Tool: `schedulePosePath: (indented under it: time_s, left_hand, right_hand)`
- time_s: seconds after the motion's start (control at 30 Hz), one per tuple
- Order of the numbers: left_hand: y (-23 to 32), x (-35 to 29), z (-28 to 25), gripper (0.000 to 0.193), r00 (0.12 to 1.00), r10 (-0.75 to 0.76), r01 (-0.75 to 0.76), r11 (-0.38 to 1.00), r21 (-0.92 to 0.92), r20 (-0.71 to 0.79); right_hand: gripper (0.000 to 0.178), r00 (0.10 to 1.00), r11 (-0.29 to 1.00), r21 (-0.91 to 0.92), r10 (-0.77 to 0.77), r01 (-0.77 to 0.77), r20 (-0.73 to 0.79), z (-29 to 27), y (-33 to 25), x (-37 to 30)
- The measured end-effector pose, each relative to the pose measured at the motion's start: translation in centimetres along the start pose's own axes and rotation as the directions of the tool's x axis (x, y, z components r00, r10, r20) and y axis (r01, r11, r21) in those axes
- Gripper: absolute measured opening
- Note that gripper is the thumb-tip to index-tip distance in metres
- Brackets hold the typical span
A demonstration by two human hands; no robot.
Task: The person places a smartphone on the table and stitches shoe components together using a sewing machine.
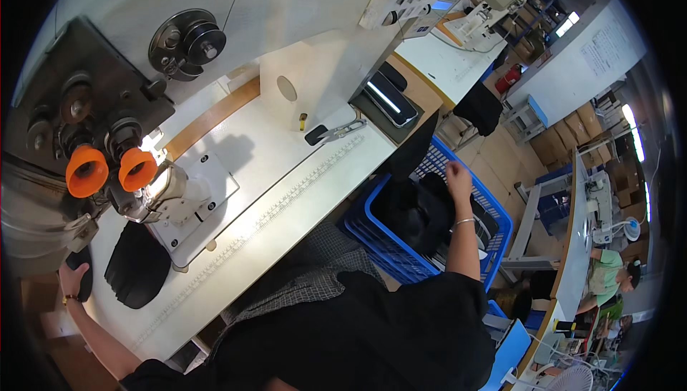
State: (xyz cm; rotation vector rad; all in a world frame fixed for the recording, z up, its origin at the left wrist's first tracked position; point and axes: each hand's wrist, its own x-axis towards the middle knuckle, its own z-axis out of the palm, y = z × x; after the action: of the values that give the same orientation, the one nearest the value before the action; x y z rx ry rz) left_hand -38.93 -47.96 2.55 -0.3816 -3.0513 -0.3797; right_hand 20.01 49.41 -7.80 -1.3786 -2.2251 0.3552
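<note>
At the far left edge of the sewing table, my left hand (70, 280) grips a black fabric piece (86, 285), with the thumb on its near face. Beside it, a larger curved black fabric piece (137, 266) lies on the table by the sewing machine's work plate (204, 208). To the right, my right hand (459, 179) is over a blue plastic basket (507, 223), its fingers curled together. Black fabric pieces (408, 212) fill the basket just left of that hand. Whatever is between the right fingers is too small to make out.
The machine head with two orange cups (87, 172) overhangs the table's left part. Thread snips (342, 132) lie near the back right, and a dark phone (391, 103) rests on the corner ledge. A printed ruler strip runs along the tabletop. Another person (608, 276) sits far right.
</note>
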Motion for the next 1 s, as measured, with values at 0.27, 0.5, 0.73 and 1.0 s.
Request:
schedulePosePath:
  time_s: [0.27, 0.5, 0.73, 1.0]
  left_hand:
    - [15.3, -6.2, -3.2, 0.070, 0.978, 0.050, 0.049, 0.889, 0.455, -0.204]
    - [29.4, -12.9, 0.1, 0.052, 0.889, 0.384, -0.371, 0.923, 0.098, -0.251]
    - [35.0, -17.7, 5.9, 0.057, 0.856, 0.512, -0.490, 0.846, 0.208, -0.065]
    - [35.4, -17.2, 5.0, 0.043, 0.892, 0.452, -0.450, 0.881, -0.149, -0.020]
  right_hand:
    - [0.046, 0.952, 0.986, -0.013, -0.158, 0.167, 0.262, 9.0, 2.8, -8.5]
    - [0.032, 0.970, 0.925, -0.345, -0.211, 0.159, -0.119, 4.9, 6.0, -4.4]
    - [0.026, 0.676, 0.781, 0.163, -0.391, 0.603, -0.625, -2.5, -3.2, 2.2]
    - [0.054, 0.370, 0.328, 0.209, -0.904, 0.921, -0.213, -5.4, -34.8, -9.3]
